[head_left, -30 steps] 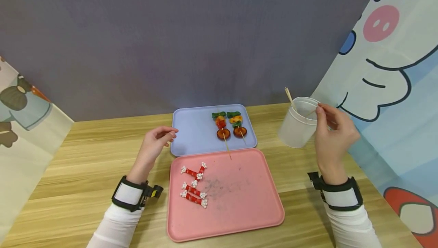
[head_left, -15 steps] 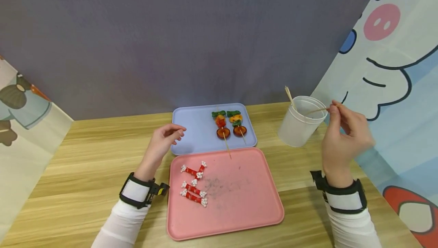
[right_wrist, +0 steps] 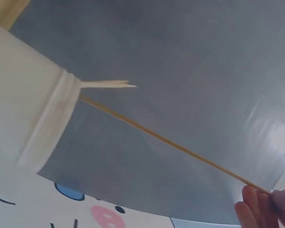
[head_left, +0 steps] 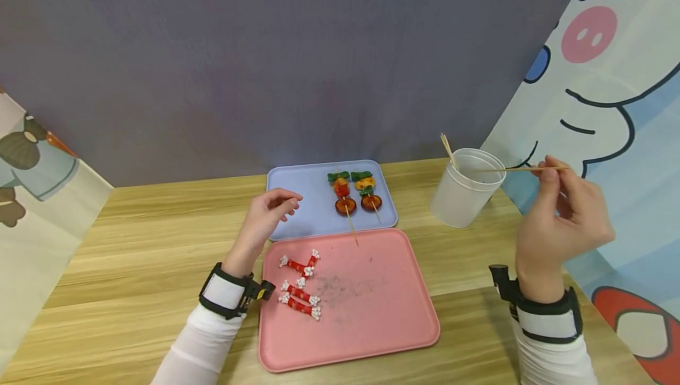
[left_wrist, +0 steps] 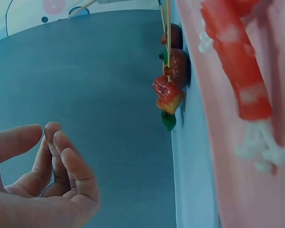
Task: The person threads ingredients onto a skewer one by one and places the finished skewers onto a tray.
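Note:
Between thumb and fingertips, my right hand (head_left: pixel 565 219) pinches one end of a thin wooden skewer (right_wrist: pixel 180 147); its other end reaches the mouth of the white tub (head_left: pixel 461 199). More skewers (head_left: pixel 446 146) lean inside that tub. My left hand (head_left: pixel 268 214) hovers by the left part of the blue tray (head_left: pixel 303 181), fingers loosely bent and holding nothing. On that tray lie two loaded skewers, a left kebab (head_left: pixel 342 190) and a right kebab (head_left: pixel 368 190), with green, red or yellow and brown round pieces.
Nearer me, a pink tray (head_left: pixel 372 314) adjoins the blue one. Several red pieces with white knobbed ends (head_left: pixel 300 308) lie on its left side. A grey wall (head_left: pixel 319 66) stands behind the wooden table (head_left: pixel 175 219); a printed curtain (head_left: pixel 611 137) hangs at the right.
My right hand has moved right, drawing the skewer farther out of the tub. The left hand has drifted right, over the blue tray's left side.

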`<action>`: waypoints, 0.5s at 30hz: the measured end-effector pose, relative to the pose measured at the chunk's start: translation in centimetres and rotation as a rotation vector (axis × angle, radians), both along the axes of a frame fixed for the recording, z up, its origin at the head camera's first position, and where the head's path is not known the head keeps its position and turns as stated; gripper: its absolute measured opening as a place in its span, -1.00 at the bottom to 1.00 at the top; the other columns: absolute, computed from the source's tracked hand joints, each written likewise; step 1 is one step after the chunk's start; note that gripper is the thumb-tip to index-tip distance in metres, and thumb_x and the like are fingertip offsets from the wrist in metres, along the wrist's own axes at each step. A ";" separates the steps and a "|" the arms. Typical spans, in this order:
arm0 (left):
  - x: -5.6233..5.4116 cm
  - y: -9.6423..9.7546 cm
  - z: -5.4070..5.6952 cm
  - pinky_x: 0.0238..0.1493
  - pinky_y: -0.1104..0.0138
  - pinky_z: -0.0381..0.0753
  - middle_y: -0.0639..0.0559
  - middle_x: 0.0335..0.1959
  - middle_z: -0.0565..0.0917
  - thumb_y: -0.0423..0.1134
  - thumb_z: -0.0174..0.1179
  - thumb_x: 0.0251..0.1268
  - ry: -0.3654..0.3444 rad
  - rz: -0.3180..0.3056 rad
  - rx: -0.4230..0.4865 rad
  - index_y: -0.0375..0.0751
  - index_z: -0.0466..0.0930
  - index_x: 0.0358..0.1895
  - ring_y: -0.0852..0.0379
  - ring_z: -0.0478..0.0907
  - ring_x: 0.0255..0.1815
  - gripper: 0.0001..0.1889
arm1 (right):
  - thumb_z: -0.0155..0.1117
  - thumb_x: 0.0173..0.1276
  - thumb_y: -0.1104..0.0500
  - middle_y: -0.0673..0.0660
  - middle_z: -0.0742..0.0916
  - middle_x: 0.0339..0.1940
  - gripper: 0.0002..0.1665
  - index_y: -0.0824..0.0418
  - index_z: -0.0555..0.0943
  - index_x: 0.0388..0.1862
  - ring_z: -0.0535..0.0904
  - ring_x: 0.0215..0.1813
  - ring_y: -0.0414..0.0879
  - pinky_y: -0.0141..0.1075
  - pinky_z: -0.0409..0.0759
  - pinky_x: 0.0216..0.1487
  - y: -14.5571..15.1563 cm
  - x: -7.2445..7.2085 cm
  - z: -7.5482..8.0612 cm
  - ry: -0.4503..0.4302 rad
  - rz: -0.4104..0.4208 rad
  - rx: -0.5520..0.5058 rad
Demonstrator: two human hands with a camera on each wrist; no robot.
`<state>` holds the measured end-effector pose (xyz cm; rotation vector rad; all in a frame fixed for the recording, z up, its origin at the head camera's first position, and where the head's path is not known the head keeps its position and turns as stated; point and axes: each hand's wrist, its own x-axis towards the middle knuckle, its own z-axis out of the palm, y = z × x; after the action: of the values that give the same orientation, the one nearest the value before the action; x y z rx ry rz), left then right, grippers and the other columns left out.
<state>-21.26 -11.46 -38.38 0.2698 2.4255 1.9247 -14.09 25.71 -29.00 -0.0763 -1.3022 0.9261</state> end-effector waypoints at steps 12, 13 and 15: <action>-0.3 1.6 0.6 -0.28 0.36 0.54 -0.21 -0.20 0.62 -0.20 0.13 0.36 0.007 -0.029 0.020 -0.32 0.61 -0.04 0.10 0.52 -0.28 -0.73 | 0.34 0.16 0.42 0.34 0.72 -0.44 -0.91 0.51 0.70 -0.44 0.67 -0.38 -0.12 -0.46 0.63 -0.28 -0.9 0.9 0.6 0.092 0.164 -0.048; -0.3 1.8 0.7 -0.28 0.36 0.54 -0.20 -0.21 0.62 -0.20 0.13 0.36 0.006 -0.034 0.028 -0.31 0.62 -0.05 0.10 0.52 -0.28 -0.73 | 0.34 0.15 0.42 0.35 0.72 -0.44 -0.90 0.52 0.70 -0.43 0.67 -0.39 -0.12 -0.45 0.64 -0.27 -1.0 0.8 0.4 0.087 0.182 -0.044; -0.3 2.2 0.9 -0.27 0.34 0.54 -0.17 -0.22 0.61 -0.20 0.13 0.36 -0.001 -0.045 0.044 -0.31 0.62 -0.05 0.08 0.51 -0.28 -0.74 | 0.34 0.14 0.44 0.37 0.72 -0.44 -0.89 0.56 0.68 -0.43 0.69 -0.40 -0.11 -0.43 0.65 -0.27 -1.2 0.7 0.2 0.089 0.233 -0.037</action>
<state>-21.53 -9.24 -37.46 0.3223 2.3571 1.9611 -13.37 24.50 -28.80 0.0889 -1.2288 1.1393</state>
